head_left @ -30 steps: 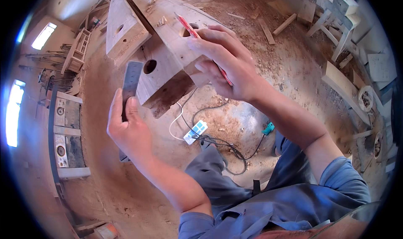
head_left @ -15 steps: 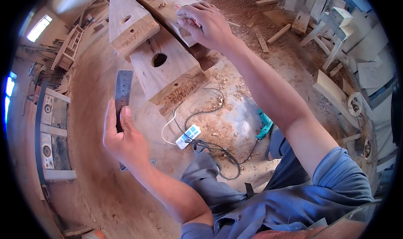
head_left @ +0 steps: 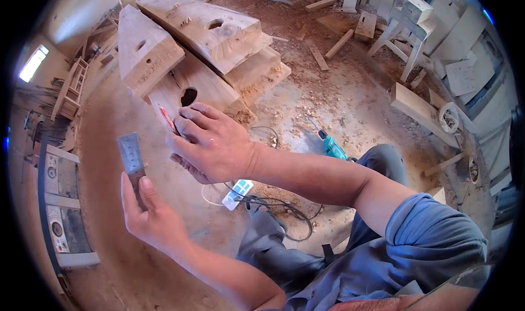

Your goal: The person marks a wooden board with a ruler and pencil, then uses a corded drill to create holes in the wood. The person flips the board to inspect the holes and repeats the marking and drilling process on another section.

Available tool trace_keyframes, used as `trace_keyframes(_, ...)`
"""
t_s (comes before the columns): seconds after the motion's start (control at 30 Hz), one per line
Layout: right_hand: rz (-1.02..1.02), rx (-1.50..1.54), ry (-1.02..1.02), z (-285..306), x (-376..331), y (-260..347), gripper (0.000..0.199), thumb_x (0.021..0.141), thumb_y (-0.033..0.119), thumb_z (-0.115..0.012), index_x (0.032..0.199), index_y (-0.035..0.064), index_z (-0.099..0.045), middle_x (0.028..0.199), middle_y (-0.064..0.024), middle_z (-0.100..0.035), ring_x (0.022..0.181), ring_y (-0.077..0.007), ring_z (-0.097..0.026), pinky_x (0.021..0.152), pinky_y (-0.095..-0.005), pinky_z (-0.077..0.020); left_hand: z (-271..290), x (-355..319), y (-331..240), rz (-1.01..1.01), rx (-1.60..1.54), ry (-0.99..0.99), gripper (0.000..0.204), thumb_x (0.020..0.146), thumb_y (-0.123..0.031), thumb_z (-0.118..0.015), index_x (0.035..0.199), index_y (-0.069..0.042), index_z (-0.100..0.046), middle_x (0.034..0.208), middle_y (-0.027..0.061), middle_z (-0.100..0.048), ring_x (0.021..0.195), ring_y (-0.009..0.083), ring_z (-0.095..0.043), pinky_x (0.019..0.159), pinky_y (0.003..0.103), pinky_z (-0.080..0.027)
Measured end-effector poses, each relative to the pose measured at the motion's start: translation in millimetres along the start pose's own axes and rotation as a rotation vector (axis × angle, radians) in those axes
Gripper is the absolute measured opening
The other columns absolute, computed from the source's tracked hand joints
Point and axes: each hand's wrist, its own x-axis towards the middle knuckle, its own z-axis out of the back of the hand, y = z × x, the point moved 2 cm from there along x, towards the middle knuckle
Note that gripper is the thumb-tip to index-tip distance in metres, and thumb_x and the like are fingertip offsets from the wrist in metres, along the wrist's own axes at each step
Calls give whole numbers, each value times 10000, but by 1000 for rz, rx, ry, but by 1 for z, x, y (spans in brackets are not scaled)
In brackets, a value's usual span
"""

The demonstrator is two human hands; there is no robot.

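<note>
My left hand (head_left: 150, 215) grips a flat metal ruler (head_left: 131, 152) between thumb and fingers, its marked end pointing up. My right hand (head_left: 216, 141) is closed on a slim red pencil (head_left: 166, 117), whose end sticks out past the fingers. That hand is over the near end of a thick wooden block (head_left: 205, 80) with a large round hole, partly covering it; whether it touches the wood I cannot tell. A tapered block (head_left: 147, 46) with smaller holes rests on the left side, and another holed block (head_left: 229, 35) lies to the right.
A teal power drill (head_left: 332, 147) lies on the dusty floor beyond my knee. Near my feet are a white and blue power strip (head_left: 237, 194) and tangled black cables (head_left: 295, 206). Wood offcuts (head_left: 339, 44), a wooden stand (head_left: 407, 43) and a long plank (head_left: 418, 114) are on the right.
My right hand, with the pencil, has come back from the far right block toward me and to the left. The ruler in my left hand has shifted slightly left and lower.
</note>
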Motion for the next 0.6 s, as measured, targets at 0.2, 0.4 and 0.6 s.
trace_keyframes(0.2, 13, 11, -48, 3, 0, 4, 344, 817, 244, -773, 1049, 33, -630, 1045, -171, -642, 1077, -364, -647, 1010, -491, -495, 0, -6, 4, 8, -45, -3, 423, 1020, -215, -681, 1325, 76, -651, 1260, 224, -705, 1086, 288, -704, 936, 385, -562)
trace_keyframes(0.4, -22, 23, -50, 2, -1, 2, 278, 826, 236, -764, 1001, 67, -627, 1010, -158, -663, 1063, -363, -655, 994, -471, -502, -1, -26, -11, -61, -55, -2, 458, 1014, -266, -698, 1326, 66, -655, 1228, 222, -721, 1067, 280, -716, 900, 381, -575)
trace_keyframes(0.6, -86, 197, -82, 46, 1, -43, 200, 861, 141, -726, 1041, 89, -658, 901, -121, -694, 843, -326, -692, 779, -443, -555, 0, -20, 4, 3, -46, -97, 405, 1009, -213, -686, 1328, 35, -663, 1016, 129, -751, 873, 200, -685, 790, 347, -551)
